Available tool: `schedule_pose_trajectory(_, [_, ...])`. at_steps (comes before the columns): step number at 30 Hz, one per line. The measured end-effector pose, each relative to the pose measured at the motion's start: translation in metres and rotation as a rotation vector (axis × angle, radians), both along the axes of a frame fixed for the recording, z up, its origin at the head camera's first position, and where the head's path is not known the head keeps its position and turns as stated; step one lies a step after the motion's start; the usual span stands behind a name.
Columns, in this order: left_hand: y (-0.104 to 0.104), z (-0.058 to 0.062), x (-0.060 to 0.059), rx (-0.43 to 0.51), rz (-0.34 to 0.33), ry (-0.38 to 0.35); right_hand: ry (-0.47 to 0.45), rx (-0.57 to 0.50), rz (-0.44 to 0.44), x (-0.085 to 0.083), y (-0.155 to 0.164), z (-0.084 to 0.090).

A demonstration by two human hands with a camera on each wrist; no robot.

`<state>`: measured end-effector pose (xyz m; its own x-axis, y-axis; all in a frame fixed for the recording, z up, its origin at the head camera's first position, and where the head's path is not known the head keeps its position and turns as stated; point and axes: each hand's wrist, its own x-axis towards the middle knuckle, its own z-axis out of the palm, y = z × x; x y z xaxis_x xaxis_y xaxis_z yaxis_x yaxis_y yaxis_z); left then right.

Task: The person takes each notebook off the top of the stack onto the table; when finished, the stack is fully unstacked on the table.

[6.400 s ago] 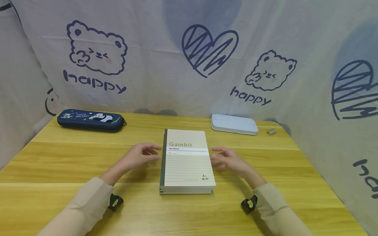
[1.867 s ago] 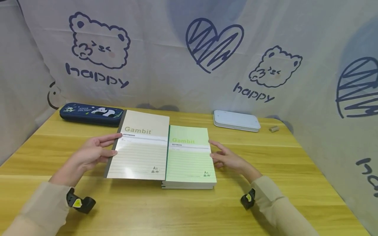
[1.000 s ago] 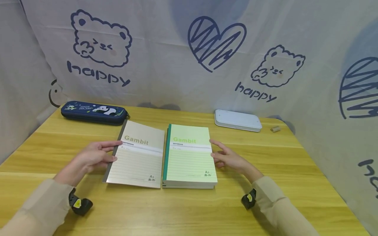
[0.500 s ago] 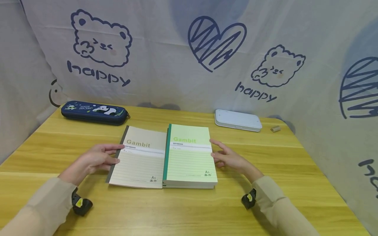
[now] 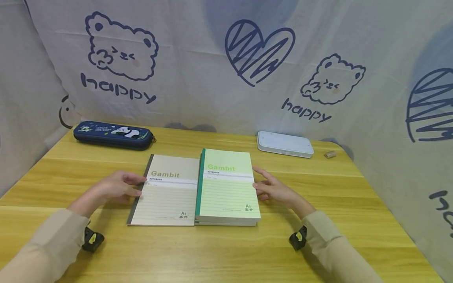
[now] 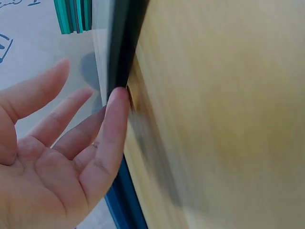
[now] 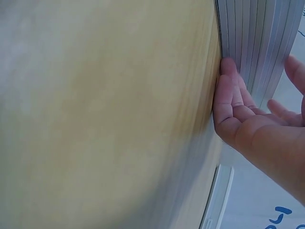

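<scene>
Since the earliest frame the beige notebook [image 5: 164, 195] has come off the stack and now lies flat on the table [image 5: 226, 251], its right edge butting the green notebook [image 5: 227, 184], which tops the remaining stack (several page blocks show in the right wrist view). Half a second back its near corner was lifted; now it rests level.

Open wood runs left of the beige cover, in front of both books and right of the stack. At the far edge lie a navy pencil case [image 5: 113, 135], a pale flat box [image 5: 285, 144] and a small tan cylinder [image 5: 330, 155].

Covers matte, ruled, printed "Gambit"; dark grey spine on beige, green spine on green. Table is yellow wood grain.

Left hand [image 5: 115, 188]: fingers extended and relaxed, tips at the beige book's spine edge, one fingertip touching it, possibly just lifting off (blur). Right hand [image 5: 274, 188]: fingers spread, resting against the stack's right edge, gripping nothing.
</scene>
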<state>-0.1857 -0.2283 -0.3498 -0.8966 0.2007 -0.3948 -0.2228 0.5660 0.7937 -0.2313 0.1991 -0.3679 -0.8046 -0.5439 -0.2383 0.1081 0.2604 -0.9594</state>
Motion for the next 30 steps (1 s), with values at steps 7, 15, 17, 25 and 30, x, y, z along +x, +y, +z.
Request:
schedule_pose_trajectory(7, [0.000,0.002,-0.004,0.003,0.061,0.057,-0.010,0.039,0.003,-0.003,0.003,-0.004])
schedule_pose_trajectory(15, [0.016,0.007,-0.007,0.063,0.075,0.074,-0.005,0.017,0.007,-0.004,0.003,-0.006])
schedule_pose_trajectory(17, [0.022,0.007,-0.008,0.087,0.064,0.080,-0.003,0.005,0.009,-0.003,0.003,-0.006])
schedule_pose_trajectory(25, [0.042,0.012,-0.014,0.165,0.013,0.113,-0.013,-0.024,-0.005,-0.002,0.004,-0.004])
schedule_pose_trajectory(30, [0.057,0.016,-0.017,0.176,-0.010,0.125,-0.029,-0.038,-0.019,-0.003,0.004,-0.004])
